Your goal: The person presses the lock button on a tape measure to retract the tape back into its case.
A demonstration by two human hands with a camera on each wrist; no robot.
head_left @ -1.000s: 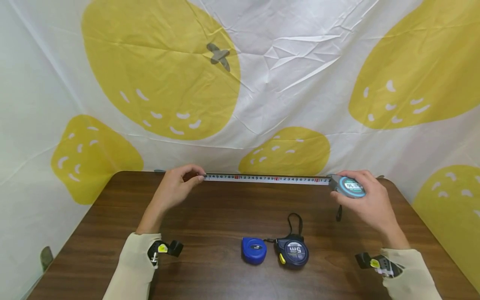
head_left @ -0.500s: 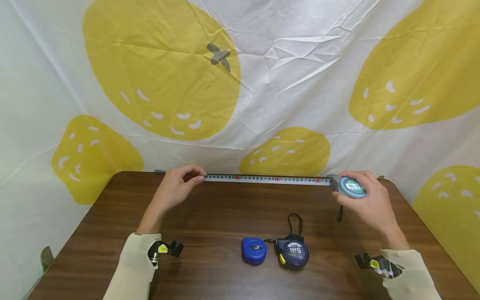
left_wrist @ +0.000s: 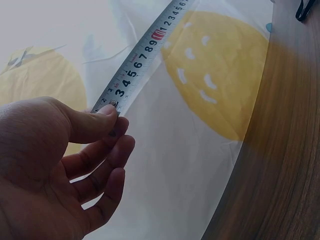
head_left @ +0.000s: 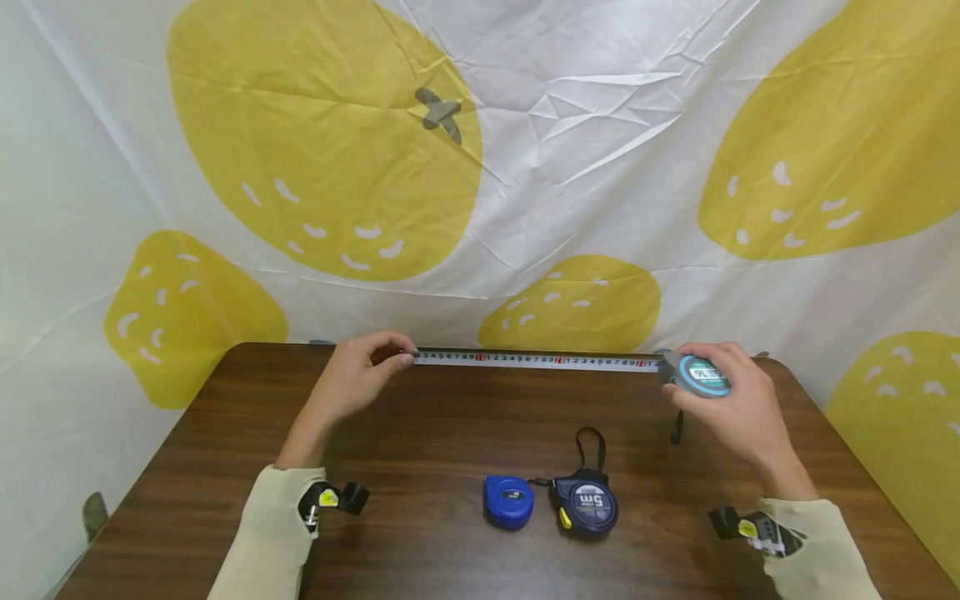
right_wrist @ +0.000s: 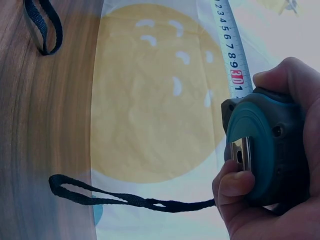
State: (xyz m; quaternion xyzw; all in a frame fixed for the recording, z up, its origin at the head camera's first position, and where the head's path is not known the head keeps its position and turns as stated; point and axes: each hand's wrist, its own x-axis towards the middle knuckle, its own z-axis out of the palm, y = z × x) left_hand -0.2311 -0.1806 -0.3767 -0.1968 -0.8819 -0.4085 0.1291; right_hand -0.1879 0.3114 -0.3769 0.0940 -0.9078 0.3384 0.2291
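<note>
My left hand (head_left: 352, 375) pinches the free end of a white tape measure blade (head_left: 517, 360) between thumb and index finger. In the left wrist view, the thumb (left_wrist: 92, 122) presses near the first marks of the blade. The blade runs straight across to a teal and grey tape measure case (head_left: 701, 375), which my right hand (head_left: 738, 400) grips. Seen from the right wrist, the case (right_wrist: 260, 140) has a metal belt clip (right_wrist: 242, 152) and a black wrist strap (right_wrist: 135, 199) hanging off it. A red 30 shows on the blade just outside the case's mouth.
A small blue tape measure (head_left: 508, 502) and a dark 5m tape measure (head_left: 585, 504) with a looped strap lie on the brown wooden table (head_left: 420, 550). Behind the table's far edge hangs a white cloth (head_left: 600, 183) with yellow fruit prints.
My left hand has shifted slightly to the right with the blade's end. The printed numbers have slid a little toward the case, so the exposed blade is slightly shorter. My right hand has barely moved.
</note>
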